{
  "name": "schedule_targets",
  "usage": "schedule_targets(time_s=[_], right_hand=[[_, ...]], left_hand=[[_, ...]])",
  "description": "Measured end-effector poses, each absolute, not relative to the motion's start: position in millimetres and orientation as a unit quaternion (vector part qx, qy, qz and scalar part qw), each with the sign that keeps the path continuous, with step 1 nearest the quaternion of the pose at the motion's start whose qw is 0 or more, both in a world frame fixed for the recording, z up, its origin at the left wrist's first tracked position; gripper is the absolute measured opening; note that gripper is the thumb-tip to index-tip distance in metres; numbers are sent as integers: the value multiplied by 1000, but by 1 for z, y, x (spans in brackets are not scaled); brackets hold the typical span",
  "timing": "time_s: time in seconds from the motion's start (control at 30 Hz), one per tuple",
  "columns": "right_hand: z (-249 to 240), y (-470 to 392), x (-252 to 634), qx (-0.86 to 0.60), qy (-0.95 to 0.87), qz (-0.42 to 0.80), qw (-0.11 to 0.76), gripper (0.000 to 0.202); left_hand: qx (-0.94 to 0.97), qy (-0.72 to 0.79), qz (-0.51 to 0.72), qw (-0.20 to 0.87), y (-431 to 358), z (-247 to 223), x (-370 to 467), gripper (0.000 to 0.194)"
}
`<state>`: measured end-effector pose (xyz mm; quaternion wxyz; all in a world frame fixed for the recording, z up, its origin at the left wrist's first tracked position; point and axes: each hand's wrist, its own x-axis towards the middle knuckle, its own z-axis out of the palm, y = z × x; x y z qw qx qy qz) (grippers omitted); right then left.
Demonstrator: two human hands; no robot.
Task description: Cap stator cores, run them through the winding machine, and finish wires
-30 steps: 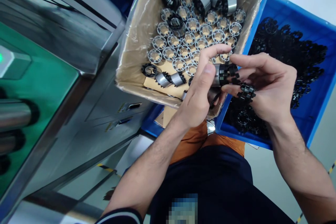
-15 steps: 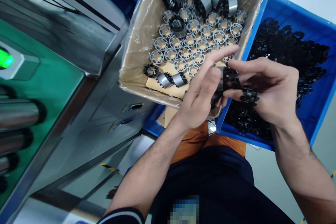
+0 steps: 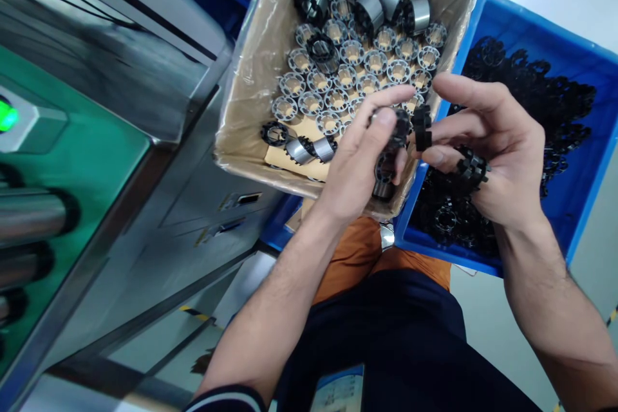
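Note:
My left hand (image 3: 348, 174) is closed around a stator core (image 3: 398, 127), whose toothed black end faces my right hand. Below that core, a second ring-shaped part (image 3: 385, 168) shows at the left palm, partly hidden by the fingers. Between the thumb and fingers of my right hand (image 3: 514, 161) is a black plastic end ring (image 3: 423, 127), held upright just apart from the core. Another black ring (image 3: 472, 169) is tucked against the right palm. Both hands are over the near right corner of a plastic-lined carton (image 3: 236, 100).
Inside the carton stand rows of bare metal stator cores (image 3: 318, 79), with several black-ended cores (image 3: 369, 11) at the back. A blue bin (image 3: 487, 3) on the right holds piled black rings (image 3: 541, 103). At left is a green machine surface (image 3: 91, 161) with metal cylinders (image 3: 33, 211).
My right hand has drawn slightly away from the core, and a gap now shows between ring and core. The core has turned in my left hand, its black end now showing.

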<state>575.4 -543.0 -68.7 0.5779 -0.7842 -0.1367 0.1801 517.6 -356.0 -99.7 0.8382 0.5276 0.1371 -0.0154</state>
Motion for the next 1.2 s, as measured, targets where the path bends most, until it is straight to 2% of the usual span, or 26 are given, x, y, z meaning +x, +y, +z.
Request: schedule_targets(time_s=[0.07, 0.2, 0.43, 0.63, 0.83, 0.93, 1.03, 1.1, 1.2], right_hand=[[-70, -543, 576, -777, -147, 173, 587, 63], [-66, -538, 574, -750, -136, 161, 627, 53], [-54, -526, 570, -728, -113, 206, 643, 45], [-79, -521, 570, -651, -202, 106, 724, 50], [-83, -523, 571, -704, -189, 120, 674, 34], [-80, -530, 581, -709, -216, 126, 660, 15], [-81, -540, 592, -725, -184, 106, 655, 14], [-82, -544, 596, -738, -165, 105, 646, 17], [-84, -544, 596, -749, -190, 122, 622, 25]], left_hand=[[507, 104, -7, 855, -357, -103, 516, 32], [498, 110, -5, 860, -359, -106, 513, 42], [486, 112, -27, 866, -356, -104, 511, 36], [522, -2, -13, 853, -351, -126, 511, 38], [551, -51, -18, 833, -346, -129, 515, 40], [725, -56, 34, 685, -317, -112, 512, 44], [913, -40, 49, 402, -270, -85, 504, 41], [964, -57, -27, 260, -241, -69, 499, 38], [976, -72, -121, 167, -219, -58, 497, 43]])
